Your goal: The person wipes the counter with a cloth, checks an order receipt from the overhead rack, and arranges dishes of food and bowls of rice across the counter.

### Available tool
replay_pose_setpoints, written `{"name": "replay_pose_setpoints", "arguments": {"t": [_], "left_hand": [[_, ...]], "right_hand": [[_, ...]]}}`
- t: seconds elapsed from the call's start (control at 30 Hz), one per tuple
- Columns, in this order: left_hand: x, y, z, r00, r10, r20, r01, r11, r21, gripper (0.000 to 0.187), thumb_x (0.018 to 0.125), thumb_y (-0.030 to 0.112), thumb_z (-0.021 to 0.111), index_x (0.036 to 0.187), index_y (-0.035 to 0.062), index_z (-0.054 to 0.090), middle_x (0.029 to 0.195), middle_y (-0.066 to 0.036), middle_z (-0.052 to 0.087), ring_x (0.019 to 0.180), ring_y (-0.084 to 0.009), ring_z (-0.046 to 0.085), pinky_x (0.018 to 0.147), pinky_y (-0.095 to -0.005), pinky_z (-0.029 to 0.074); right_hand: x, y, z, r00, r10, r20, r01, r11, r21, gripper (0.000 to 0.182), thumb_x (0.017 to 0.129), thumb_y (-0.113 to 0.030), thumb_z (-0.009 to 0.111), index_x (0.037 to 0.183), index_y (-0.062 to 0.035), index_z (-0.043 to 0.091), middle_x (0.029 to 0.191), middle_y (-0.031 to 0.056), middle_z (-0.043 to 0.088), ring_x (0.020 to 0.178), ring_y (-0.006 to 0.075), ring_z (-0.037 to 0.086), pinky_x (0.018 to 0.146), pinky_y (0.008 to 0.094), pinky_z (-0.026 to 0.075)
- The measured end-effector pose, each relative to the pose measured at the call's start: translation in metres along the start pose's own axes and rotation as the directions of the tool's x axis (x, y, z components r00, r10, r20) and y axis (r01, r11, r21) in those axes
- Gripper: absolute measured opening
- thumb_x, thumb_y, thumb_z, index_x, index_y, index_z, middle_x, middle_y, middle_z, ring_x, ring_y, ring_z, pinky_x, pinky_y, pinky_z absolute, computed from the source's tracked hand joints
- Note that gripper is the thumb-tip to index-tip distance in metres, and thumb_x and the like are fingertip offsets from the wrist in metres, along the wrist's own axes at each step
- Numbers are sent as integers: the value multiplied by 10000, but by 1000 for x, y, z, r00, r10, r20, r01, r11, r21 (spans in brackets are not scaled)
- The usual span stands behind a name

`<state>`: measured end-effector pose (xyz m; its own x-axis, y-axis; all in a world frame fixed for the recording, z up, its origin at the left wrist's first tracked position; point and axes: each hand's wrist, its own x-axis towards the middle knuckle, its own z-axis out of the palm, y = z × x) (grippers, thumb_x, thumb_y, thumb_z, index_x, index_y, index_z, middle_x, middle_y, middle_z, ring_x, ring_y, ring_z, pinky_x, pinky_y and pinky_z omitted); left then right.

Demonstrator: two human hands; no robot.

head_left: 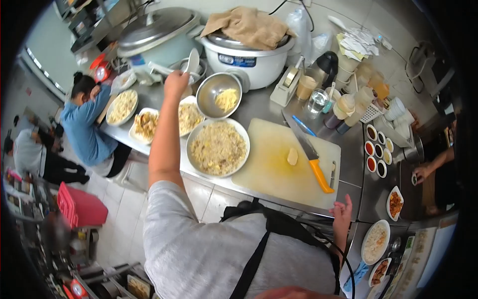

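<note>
My left hand [176, 83] is closed around the handle of a white rice paddle [193, 61] and is raised near the big rice cookers. Just right of it sits a metal bowl [205, 94] with yellow shreds [226, 100] inside. Below that bowl is a large plate of fried rice [219, 148], with a smaller dish of fried rice [189, 118] beside it. My right hand [341, 209] holds nothing, its fingers apart, off the lower right corner of the cutting board [264, 144]. An orange-handled knife [318, 174] and a small pale lump [292, 156] lie on the board.
A rice cooker [269, 67] with a brown cloth [246, 27] on its lid stands behind. Bottles [356, 107], a water glass [317, 101] and sauce cups [370, 148] line the right. A person in blue [87, 122] sits left; another person's hand [423, 173] shows right.
</note>
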<state>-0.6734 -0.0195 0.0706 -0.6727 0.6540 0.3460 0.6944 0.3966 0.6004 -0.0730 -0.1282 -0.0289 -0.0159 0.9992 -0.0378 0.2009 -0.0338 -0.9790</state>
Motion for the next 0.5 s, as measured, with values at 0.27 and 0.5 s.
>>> {"name": "replay_pose_setpoints", "arguments": {"t": [0.27, 0.5], "left_hand": [[97, -61, 60, 983, 159, 88, -171, 974, 151, 428, 814, 350, 393, 898, -47, 528, 924, -262, 505, 870, -385, 478, 749, -438, 374], [59, 31, 30, 929, 267, -255, -174, 926, 335, 558, 737, 365, 540, 1141, 15, 379, 1100, -266, 364, 954, -406, 419, 804, -418, 370]], "right_hand": [[4, 2, 13, 999, 37, -32, -41, 986, -161, 384, 758, -123, 505, 1116, -24, 409, 751, 46, 529, 580, 99, 496, 550, 223, 413], [-51, 23, -80, 737, 506, -448, -306, 841, 447, 252, 779, -178, 479, 997, -55, 450, 737, 53, 542, 572, 121, 539, 502, 241, 426]]}}
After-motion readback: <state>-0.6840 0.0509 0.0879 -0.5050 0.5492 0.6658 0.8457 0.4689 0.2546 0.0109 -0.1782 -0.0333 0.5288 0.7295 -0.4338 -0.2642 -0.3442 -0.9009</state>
